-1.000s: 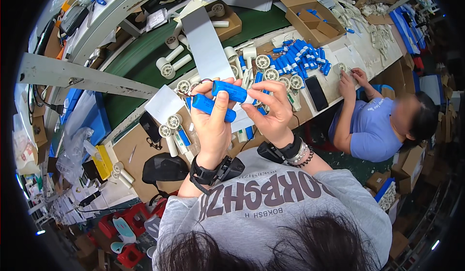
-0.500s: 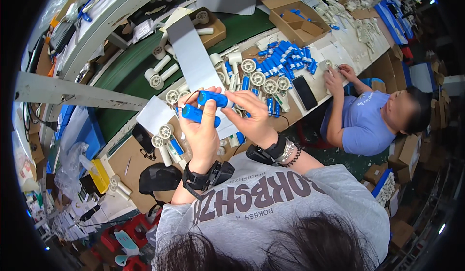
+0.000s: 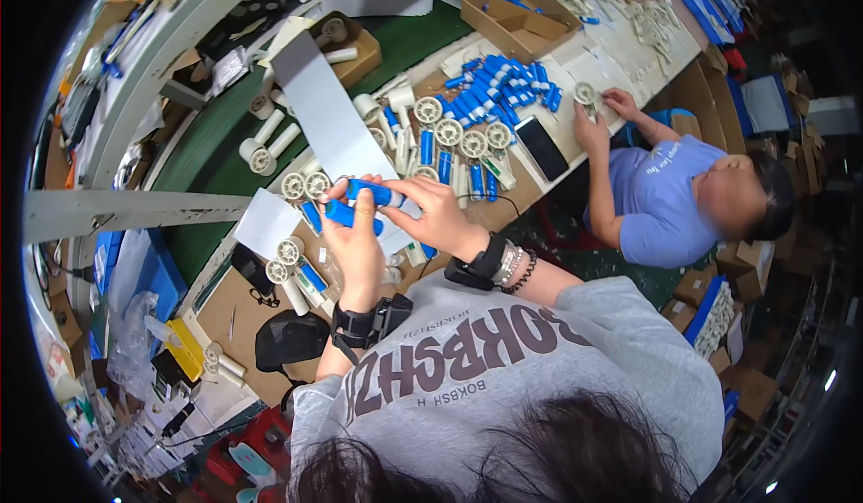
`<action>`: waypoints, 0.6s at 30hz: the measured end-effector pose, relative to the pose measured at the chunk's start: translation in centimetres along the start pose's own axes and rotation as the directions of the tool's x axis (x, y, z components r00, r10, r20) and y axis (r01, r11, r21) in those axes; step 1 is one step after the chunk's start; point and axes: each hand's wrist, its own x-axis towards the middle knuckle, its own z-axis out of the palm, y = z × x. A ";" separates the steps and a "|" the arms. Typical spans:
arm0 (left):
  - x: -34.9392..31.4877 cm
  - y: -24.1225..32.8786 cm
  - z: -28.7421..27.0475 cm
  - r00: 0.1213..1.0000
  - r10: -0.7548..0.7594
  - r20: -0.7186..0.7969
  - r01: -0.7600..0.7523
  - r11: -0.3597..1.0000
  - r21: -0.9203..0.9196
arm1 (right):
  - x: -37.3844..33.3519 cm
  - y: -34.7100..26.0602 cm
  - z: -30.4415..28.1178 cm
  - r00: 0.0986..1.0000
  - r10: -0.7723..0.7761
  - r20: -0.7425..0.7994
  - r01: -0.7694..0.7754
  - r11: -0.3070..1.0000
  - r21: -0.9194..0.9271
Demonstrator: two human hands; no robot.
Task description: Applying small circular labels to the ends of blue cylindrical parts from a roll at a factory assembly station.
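Over the near part of the bench, my left hand [image 3: 356,260] is closed around two blue cylindrical battery cells. Its thumb presses between the upper cell [image 3: 367,188] and the lower cell [image 3: 341,213]. My right hand [image 3: 440,218] pinches the right end of the upper cell, where a pale band shows; its fingertips hide part of that end. Beyond the hands lies a long grey-white board [image 3: 315,98]. To its right are white fan-shaped housings [image 3: 449,132] with round spoked heads, some with blue cells beside them.
A heap of blue cells [image 3: 494,89] lies farther right, near a cardboard box [image 3: 517,17] and a black phone [image 3: 541,148]. At the right, a co-worker [image 3: 670,188] holds a white housing. A metal post [image 3: 135,213] crosses at left; a black cap [image 3: 292,337] sits on the bench.
The whole view has shifted, so the bench appears farther left and higher. Both hands keep hold of the cells; the upper cell now lies closer to the lower one.
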 end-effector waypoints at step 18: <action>-1.9 -2.5 -4.3 0.971 -0.239 0.013 0.236 0.966 0.107 | -5.0 3.3 1.1 0.680 0.377 0.629 -0.731 0.272 0.626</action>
